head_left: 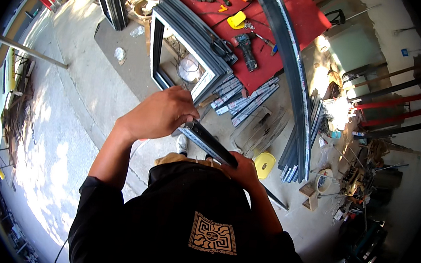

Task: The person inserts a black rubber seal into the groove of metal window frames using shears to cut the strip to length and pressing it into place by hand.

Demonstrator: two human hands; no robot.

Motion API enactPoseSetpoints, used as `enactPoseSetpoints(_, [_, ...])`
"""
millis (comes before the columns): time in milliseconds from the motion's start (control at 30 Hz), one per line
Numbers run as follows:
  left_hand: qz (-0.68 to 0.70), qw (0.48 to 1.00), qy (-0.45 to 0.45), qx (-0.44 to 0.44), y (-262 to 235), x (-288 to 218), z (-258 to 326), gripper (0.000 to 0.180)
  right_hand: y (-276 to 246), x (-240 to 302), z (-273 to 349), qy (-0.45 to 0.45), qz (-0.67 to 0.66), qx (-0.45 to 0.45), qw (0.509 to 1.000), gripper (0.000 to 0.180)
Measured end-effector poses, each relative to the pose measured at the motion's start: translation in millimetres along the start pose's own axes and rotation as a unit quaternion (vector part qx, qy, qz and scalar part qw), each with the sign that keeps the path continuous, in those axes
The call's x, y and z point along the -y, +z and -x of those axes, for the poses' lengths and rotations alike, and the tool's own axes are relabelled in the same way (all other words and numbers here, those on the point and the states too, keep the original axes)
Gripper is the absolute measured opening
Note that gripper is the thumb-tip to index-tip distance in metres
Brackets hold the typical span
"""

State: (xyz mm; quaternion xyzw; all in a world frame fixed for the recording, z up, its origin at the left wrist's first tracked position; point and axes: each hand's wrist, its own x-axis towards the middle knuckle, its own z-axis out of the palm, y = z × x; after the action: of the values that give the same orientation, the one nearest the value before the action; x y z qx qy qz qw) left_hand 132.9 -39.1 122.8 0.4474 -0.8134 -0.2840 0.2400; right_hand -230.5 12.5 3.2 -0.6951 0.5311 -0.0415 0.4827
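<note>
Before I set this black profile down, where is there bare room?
Widest: concrete floor left of your left hand, between the stacked window frames and far-left debris pile. Narrower: floor between your right sleeve and the wooden piece. Crowded: the tool-strewn red sheet and scrap heap at right.

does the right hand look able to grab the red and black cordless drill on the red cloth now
Probably not: the right hand is holding the long black profile, and the red and black cordless drill lies well ahead on the red cloth, likely out of reach without stepping forward.
</note>
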Motion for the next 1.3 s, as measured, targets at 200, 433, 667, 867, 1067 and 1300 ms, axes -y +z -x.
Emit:
enactPoseSetpoints(200, [0.028, 1.000, -0.008, 0.006, 4.2, -0.4, -4.6, 0.019, -1.8, -1.7, -2.8, 0.005, 0.023, 0.012, 1.000, 0.054])
enactPoseSetpoints(433, [0.036, 0.999, -0.009, 0.015, 1.2, 3.7, -3.6, 0.029, -18.5, -3.4, -4.6, -0.016, 0.018, 0.053, 0.998, 0.054])
enactPoseSetpoints(667, [0.049, 0.999, 0.004, 0.006, 4.2, 7.7, -2.2, 0.034, -21.2, 1.9, -7.6, 0.021, -0.004, 0.097, 0.995, 0.047])
enactPoseSetpoints(867, [0.048, 0.997, -0.037, 0.056, -2.1, 3.9, -7.1, 0.039, -12.3, -1.1, -9.2, 0.019, 0.001, 0.076, 0.997, 0.052])
enactPoseSetpoints(1067, [0.102, 0.992, -0.035, 0.061, -1.4, 15.9, -2.4, 0.043, -11.7, -0.7, -8.0, 0.040, 0.006, 0.084, 0.996, 0.057])
enactPoseSetpoints(1300, [0.105, 0.991, -0.065, 0.055, 3.7, 4.2, -4.6, 0.043, -15.8, 0.0, -9.4, 0.030, 0.028, 0.081, 0.996, 0.059])
